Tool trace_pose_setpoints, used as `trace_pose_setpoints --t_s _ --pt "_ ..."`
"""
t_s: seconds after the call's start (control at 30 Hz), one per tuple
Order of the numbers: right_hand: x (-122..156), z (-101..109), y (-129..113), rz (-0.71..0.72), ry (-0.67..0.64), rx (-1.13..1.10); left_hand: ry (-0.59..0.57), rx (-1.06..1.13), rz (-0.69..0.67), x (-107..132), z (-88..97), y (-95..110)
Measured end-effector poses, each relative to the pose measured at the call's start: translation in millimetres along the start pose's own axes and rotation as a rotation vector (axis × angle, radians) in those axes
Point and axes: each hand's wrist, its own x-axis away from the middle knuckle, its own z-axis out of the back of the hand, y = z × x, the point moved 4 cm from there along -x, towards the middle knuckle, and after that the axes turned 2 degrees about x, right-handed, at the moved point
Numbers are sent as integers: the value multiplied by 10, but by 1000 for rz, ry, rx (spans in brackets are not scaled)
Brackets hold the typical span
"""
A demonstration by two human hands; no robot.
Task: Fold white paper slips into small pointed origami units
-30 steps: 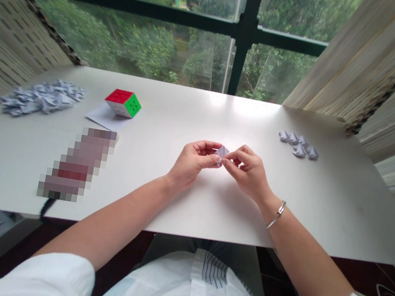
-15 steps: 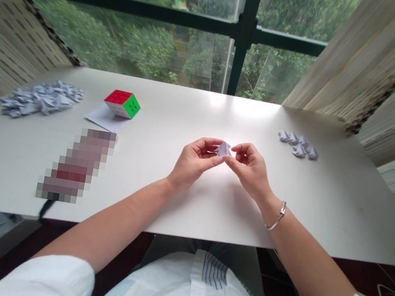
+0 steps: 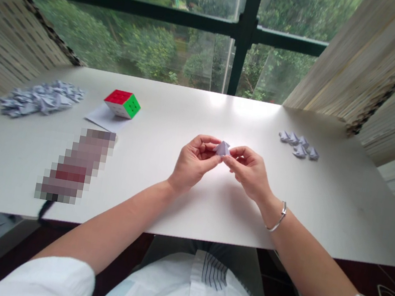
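Observation:
A small folded piece of pale lilac paper (image 3: 223, 148) is held just above the middle of the white table (image 3: 161, 182). My left hand (image 3: 192, 163) pinches its left side between thumb and fingers. My right hand (image 3: 249, 171), with a silver bracelet at the wrist, pinches its right side. Both hands are closed on the paper, fingertips nearly touching each other.
A heap of folded paper pieces (image 3: 39, 98) lies at the far left. A colourful puzzle cube (image 3: 122, 103) sits on a white sheet (image 3: 106, 118) left of centre. Several folded pieces (image 3: 298, 145) lie at the right. A blurred-out object (image 3: 75, 165) lies front left. A window stands behind the table.
Both hands have lifted slightly and moved a little away from me with the folded paper. The paper now shows as a small pointed shape between the fingertips.

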Motion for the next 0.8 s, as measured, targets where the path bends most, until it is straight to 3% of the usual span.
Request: trace_pose_setpoints --t_s 0.17,0.57,0.67,0.8 --pt "11 -9 19 44 13 24 41 -22 -7 8 -11 3" --pt "50 14 -70 232 101 181 12 -15 -12 10 3 -2" --pt "70 54 -108 338 187 317 70 -75 -4 18 45 -11" --pt "121 44 -154 508 240 610 4 -39 94 35 20 -84"
